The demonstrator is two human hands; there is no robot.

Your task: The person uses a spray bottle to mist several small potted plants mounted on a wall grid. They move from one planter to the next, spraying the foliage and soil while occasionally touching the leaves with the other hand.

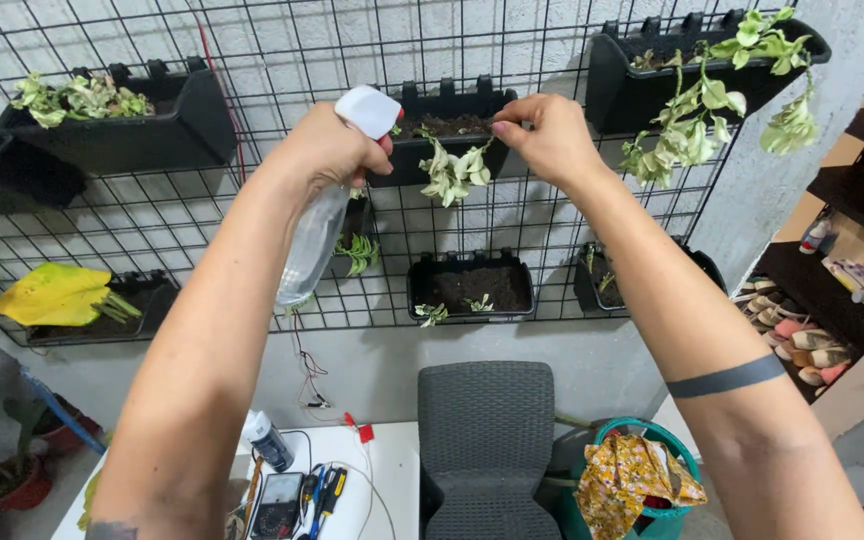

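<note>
Spray bottle (324, 215) hangs upright in closed left hand (327, 150), nozzle toward planter (449, 145); right hand (549, 135) fingertips pinch its rim, just right.

Grey wall (512, 375), grey chair (487, 440) below, dark shelves (857, 200) (shoes on them).

Even, soft daylight; faint shadows only; sharp focus throughout; wide-angle bowing of the black wire wall grid (252, 200) toward the edges.

Both arms raised, left hand (327, 150) fisted, right hand (549, 135) fingers pinched, wrists level
</note>
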